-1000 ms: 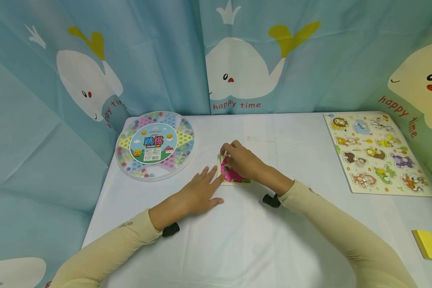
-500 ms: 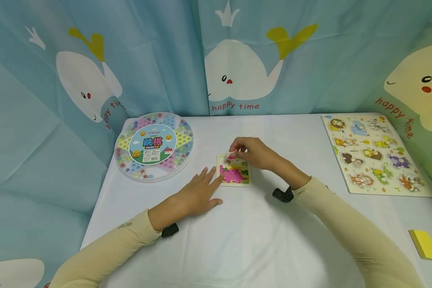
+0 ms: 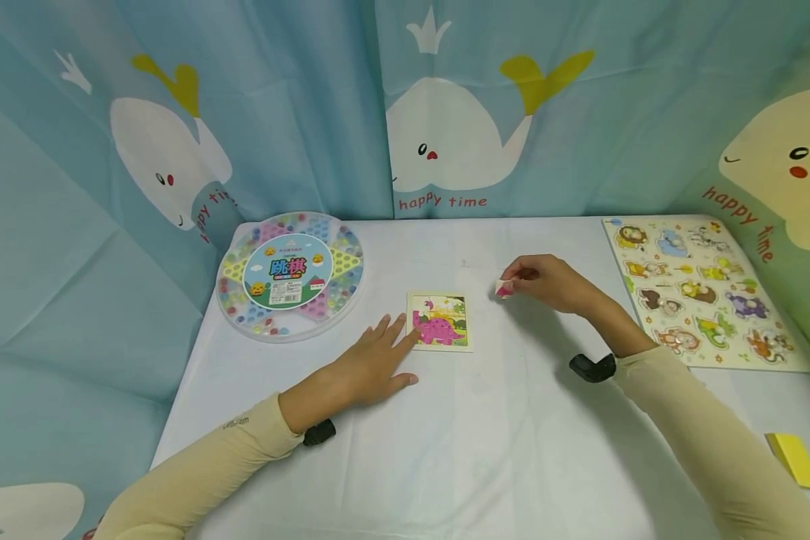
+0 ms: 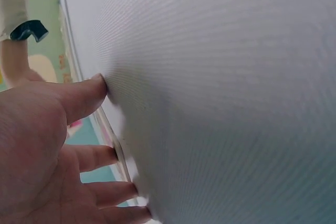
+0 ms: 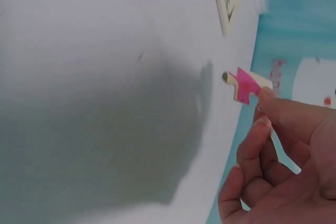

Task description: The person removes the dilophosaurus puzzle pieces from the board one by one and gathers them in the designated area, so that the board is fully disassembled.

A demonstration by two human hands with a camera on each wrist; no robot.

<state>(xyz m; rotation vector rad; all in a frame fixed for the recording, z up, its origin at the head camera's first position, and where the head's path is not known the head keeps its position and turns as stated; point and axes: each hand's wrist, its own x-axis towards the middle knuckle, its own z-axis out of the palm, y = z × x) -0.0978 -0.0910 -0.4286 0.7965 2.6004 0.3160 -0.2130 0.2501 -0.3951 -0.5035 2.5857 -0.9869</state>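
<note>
The left hand lies with straight, spread fingers; the right hand pinches. Between them, the flat, square dinosaur puzzle touches the left fingers. Only the right wrist view shows the pinched pink piece's knobbed, curvy outline.

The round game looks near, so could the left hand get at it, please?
Probably yes: nothing stands between the left hand and the round game, though that hand would likely leave the puzzle.
</note>
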